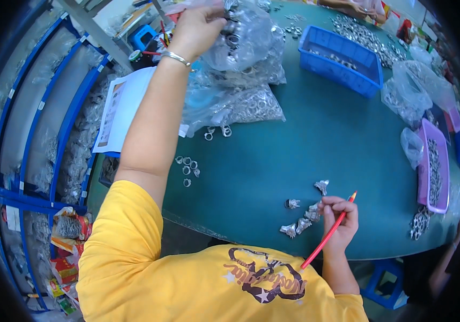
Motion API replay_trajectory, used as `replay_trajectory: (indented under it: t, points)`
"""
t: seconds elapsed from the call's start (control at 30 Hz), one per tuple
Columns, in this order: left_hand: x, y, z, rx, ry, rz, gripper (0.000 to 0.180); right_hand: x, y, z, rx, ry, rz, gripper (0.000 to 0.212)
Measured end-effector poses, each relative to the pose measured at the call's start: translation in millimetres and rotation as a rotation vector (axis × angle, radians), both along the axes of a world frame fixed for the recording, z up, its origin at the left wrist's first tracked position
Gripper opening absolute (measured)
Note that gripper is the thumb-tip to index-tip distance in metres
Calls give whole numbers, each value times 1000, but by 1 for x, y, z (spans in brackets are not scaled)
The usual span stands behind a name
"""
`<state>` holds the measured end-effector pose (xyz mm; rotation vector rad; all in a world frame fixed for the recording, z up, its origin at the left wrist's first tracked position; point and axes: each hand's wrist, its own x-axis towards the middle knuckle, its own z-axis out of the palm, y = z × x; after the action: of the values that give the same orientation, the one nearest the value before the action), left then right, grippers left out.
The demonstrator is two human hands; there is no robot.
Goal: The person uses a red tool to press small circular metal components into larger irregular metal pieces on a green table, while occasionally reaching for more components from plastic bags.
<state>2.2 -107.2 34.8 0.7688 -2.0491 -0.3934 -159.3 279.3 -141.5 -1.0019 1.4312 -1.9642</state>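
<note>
Red pencil point(329, 234) clenched in right hand point(340, 220); left hand point(197, 27) grips one plastic bag point(243, 35); five rings point(188, 169) loose.

Bags point(240, 70) lie behind loose rings point(188, 169), bin point(342, 59) to their right.

A green table point(305, 145) carries a blue plastic bin point(342, 60) holding metal parts at its far side, with a spread of loose metal rings point(364, 37) just behind it. A purple tray point(435, 166) filled with metal pieces sits at the right edge, beside clear bags point(412, 91). A few small rings point(188, 167) lie loose near the left edge. A printed paper sheet point(122, 107) overhangs the table's left side. Blue shelving point(53, 123) stands to the left; a blue stool point(388, 282) stands below the table.
</note>
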Motion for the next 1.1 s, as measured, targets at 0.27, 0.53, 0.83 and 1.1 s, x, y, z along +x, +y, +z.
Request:
replay_trajectory:
  t: [0.27,0.53,0.83,1.1]
  points:
    - [-22,139,-47,-436,505,-222,18,-51,-18,-13,340,451,-147,19]
    - [-35,250,-157,666,-91,-488,35,-36,-39,-10,613,492,32,24]
    - [-9,258,-172,867,5,-552,31,-7,-30,3,19,507,267,24]
    - [-2,272,-170,727,145,-565,32,4,-19,-1,-4,134,385,22]
